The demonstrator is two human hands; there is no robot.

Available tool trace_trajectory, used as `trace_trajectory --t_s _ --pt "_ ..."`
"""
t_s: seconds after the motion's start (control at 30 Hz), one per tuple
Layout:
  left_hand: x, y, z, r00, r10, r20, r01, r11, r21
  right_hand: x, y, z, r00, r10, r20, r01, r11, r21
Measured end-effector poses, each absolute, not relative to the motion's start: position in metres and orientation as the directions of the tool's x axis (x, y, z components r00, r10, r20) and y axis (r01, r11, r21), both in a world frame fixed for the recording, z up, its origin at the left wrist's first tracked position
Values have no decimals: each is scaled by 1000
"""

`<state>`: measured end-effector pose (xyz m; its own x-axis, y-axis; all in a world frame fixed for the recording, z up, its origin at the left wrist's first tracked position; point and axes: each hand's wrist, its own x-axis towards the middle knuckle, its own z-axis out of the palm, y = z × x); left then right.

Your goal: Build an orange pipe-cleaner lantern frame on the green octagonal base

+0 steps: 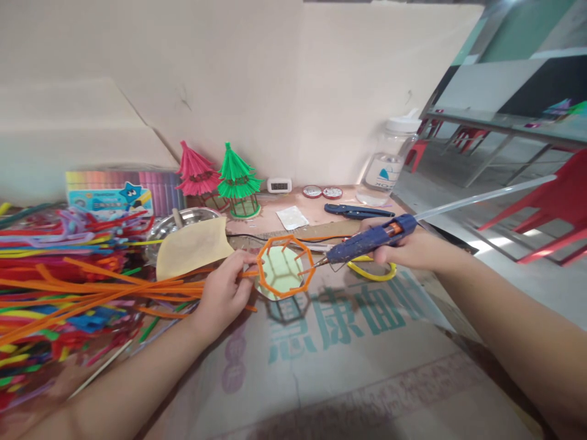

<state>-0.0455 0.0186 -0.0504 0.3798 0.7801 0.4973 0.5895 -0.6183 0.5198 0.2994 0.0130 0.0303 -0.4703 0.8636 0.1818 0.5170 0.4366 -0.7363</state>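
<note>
Pinched between the fingers of my left hand [228, 292] is an orange pipe-cleaner frame [310, 282], a ring with short posts above a pale green round base [280, 269]. My right hand [406, 247] is wrapped round a blue glue gun [367, 240], with a long clear glue stick [486, 198] coming out of its back. The gun's nozzle points left and is at the right edge of the orange ring; whether they touch is unclear. Yellow-handled scissors [373, 276] lie below the gun.
Loose pipe cleaners [92, 284] are piled at the left, near yellow paper [195, 247] and a metal bowl [197, 215]. Behind stand a pink model [198, 171], a green model [238, 180], a small clock [279, 185], blue pliers [358, 211] and a water bottle [385, 165].
</note>
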Motion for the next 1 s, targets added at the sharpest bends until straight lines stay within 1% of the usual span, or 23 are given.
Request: trace_trajectory --t_s 0.17,0.27,0.4,0.57,0.63,0.8,1.0 --pt "-47 18 -51 386 778 497 581 -623 524 300 13 30 -487 856 173 462 420 -781" --pt "-47 18 -51 389 776 496 577 -625 526 300 12 30 -468 869 161 468 398 -789" --pt "-47 19 -51 390 779 491 582 -622 524 300 12 30 -483 860 164 475 414 -776" --pt "-47 19 -51 389 786 481 575 -615 539 303 18 25 -511 821 256 435 503 -747" --pt "-47 18 -52 387 787 480 573 -613 543 305 21 21 -538 799 268 423 531 -734" --pt "-47 19 -53 395 789 471 572 -612 546 307 23 14 -499 823 271 472 521 -711" --pt "-47 19 -52 390 784 482 574 -617 539 307 24 17 -520 816 253 472 521 -711"
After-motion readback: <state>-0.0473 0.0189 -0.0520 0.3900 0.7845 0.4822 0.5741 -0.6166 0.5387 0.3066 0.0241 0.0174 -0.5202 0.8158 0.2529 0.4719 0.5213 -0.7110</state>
